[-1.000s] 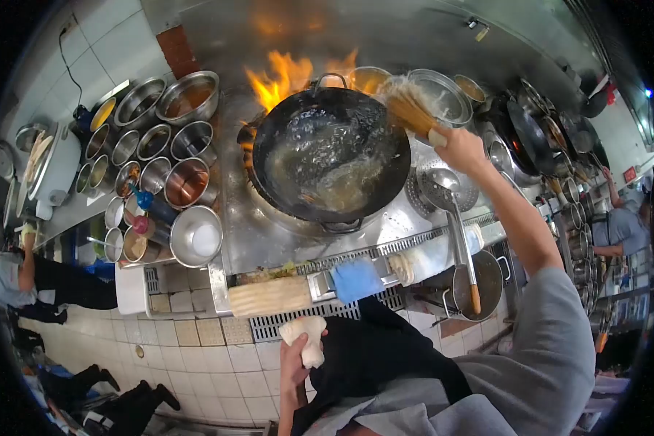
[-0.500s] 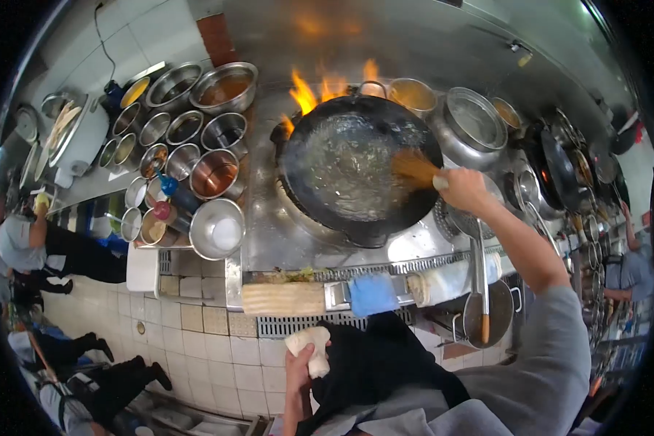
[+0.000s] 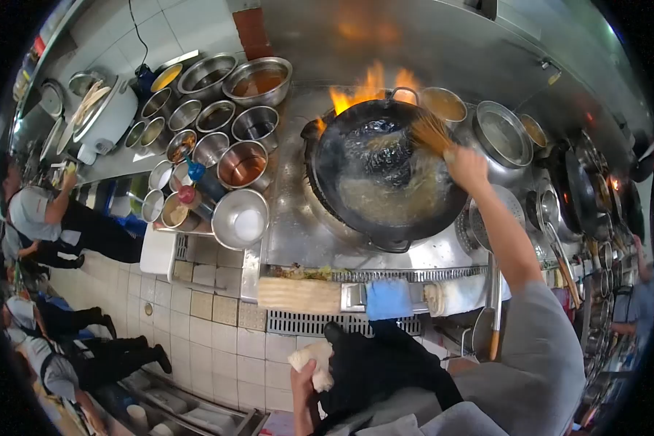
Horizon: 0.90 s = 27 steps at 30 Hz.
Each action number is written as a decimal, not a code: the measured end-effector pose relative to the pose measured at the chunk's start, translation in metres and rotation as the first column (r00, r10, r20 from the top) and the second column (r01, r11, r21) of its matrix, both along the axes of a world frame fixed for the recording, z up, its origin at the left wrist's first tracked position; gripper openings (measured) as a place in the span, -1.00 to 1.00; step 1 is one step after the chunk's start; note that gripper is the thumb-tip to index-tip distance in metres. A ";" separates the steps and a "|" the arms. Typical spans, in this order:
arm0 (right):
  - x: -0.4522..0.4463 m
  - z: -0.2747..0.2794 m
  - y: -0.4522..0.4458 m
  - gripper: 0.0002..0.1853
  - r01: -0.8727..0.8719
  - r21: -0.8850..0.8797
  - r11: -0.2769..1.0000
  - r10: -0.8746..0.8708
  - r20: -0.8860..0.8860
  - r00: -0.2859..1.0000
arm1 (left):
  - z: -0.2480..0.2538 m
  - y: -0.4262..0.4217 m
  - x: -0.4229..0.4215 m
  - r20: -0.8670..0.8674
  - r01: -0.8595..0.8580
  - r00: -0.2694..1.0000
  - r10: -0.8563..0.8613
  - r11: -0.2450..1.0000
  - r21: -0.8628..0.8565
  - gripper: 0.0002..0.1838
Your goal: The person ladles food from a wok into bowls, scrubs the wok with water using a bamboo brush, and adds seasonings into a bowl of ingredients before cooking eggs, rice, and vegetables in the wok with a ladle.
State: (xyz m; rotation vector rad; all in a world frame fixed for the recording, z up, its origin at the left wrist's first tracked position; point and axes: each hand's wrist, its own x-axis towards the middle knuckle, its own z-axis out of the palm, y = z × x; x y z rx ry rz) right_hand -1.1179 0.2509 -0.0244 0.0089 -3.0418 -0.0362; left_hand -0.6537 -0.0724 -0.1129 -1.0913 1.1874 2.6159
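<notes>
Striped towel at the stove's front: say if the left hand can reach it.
Likely yes: nothing visible lies between the left hand and the striped towel, though that hand holds a cream cloth.

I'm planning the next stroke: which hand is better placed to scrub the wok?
Probably the right hand: it grips the brush over the wok. The left hand holds a pale cloth, well away from the wok.

no readable text, no legible labels or brands, no numbers or signs
</notes>
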 end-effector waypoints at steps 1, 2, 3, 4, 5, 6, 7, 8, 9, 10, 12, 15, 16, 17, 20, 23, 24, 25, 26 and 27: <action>-0.019 0.003 -0.016 -0.65 -0.027 -0.146 0.989 0.029 0.008 1.000 | -0.004 0.002 0.000 0.001 -0.021 1.000 0.021 1.000 0.013 -0.36; -0.030 -0.013 -0.043 -0.61 0.033 -0.398 0.917 -0.035 0.004 0.999 | -0.008 0.004 -0.001 0.002 -0.003 1.000 0.003 0.998 0.063 -0.36; -0.024 -0.017 -0.072 -0.57 0.125 -0.434 0.892 -0.091 0.099 0.991 | -0.012 0.004 -0.004 0.003 0.022 1.000 -0.023 0.994 0.111 -0.37; -0.009 -0.045 -0.084 -0.54 -0.027 -0.479 0.877 0.001 -0.054 0.999 | -0.013 0.006 -0.008 0.002 0.052 0.999 -0.053 0.985 0.163 -0.37; 0.000 -0.066 -0.092 -0.54 -0.074 -0.453 0.889 0.059 -0.048 0.997 | -0.010 0.011 -0.011 -0.018 0.056 0.998 -0.054 0.980 0.188 -0.37; 0.028 -0.067 -0.096 -0.57 -0.155 -0.399 0.904 0.144 -0.057 0.988 | -0.005 0.012 -0.019 -0.044 0.063 0.998 -0.055 0.976 0.210 -0.37; 0.052 -0.062 -0.088 -0.58 -0.277 -0.336 0.900 0.283 -0.034 0.959 | -0.003 0.012 -0.023 -0.071 0.067 0.996 -0.052 0.971 0.229 -0.38; 0.076 -0.042 -0.081 -0.58 -0.222 -0.196 0.955 0.255 0.163 0.953 | -0.005 0.011 -0.022 -0.093 0.077 0.994 -0.056 0.969 0.236 -0.37; 0.092 -0.027 -0.065 -0.58 -0.214 -0.089 0.973 0.230 0.229 0.946 | -0.009 0.008 -0.016 -0.111 0.080 0.992 -0.055 0.967 0.242 -0.36; 0.101 -0.012 -0.047 -0.58 -0.215 0.016 0.976 0.201 0.293 0.935 | -0.012 0.004 -0.013 -0.128 0.080 0.991 -0.050 0.966 0.245 -0.36; 0.065 -0.012 0.002 -0.66 -0.118 0.121 0.986 0.098 0.164 0.982 | -0.001 0.007 -0.008 -0.112 -0.020 0.993 0.041 0.984 0.176 -0.35; -0.031 -0.004 -0.007 -0.70 0.020 -0.136 0.990 -0.022 -0.014 1.000 | 0.000 0.008 -0.012 -0.109 -0.066 0.991 0.080 0.990 0.123 -0.35; -0.040 -0.009 -0.034 -0.65 0.040 -0.375 0.926 -0.051 -0.020 0.999 | -0.001 0.010 -0.016 -0.108 -0.061 0.991 0.075 0.991 0.120 -0.35; -0.022 0.014 -0.071 -0.57 0.242 -0.569 0.786 -0.097 0.273 0.957 | -0.001 0.012 -0.021 -0.112 -0.026 0.993 0.037 0.995 0.101 -0.35; 0.017 -0.050 -0.113 -0.45 0.068 -0.640 0.765 0.018 0.127 0.992 | 0.000 0.008 -0.032 -0.142 0.111 0.984 -0.103 0.993 0.049 -0.35; 0.090 -0.034 -0.094 -0.56 -0.170 -0.365 0.915 0.237 0.146 0.961 | -0.005 0.003 -0.021 -0.119 0.102 0.988 -0.097 0.994 0.043 -0.33; 0.106 -0.016 -0.084 -0.60 -0.164 -0.243 0.956 0.219 0.222 0.950 | -0.008 0.000 -0.012 -0.115 0.071 0.991 -0.064 0.996 0.057 -0.32; 0.110 0.003 -0.070 -0.64 -0.174 -0.070 0.982 0.186 0.245 0.951 | -0.012 -0.003 -0.001 -0.111 0.037 0.993 -0.029 0.997 0.066 -0.32; 0.086 -0.010 -0.042 -0.67 -0.132 0.005 0.991 0.127 0.234 0.964 | -0.014 -0.007 0.005 -0.106 0.000 0.994 0.008 0.997 0.074 -0.32; 0.062 -0.011 -0.020 -0.68 -0.171 -0.009 0.985 0.171 0.078 0.982 | -0.013 -0.009 0.007 -0.088 -0.033 0.995 0.036 0.999 0.036 -0.32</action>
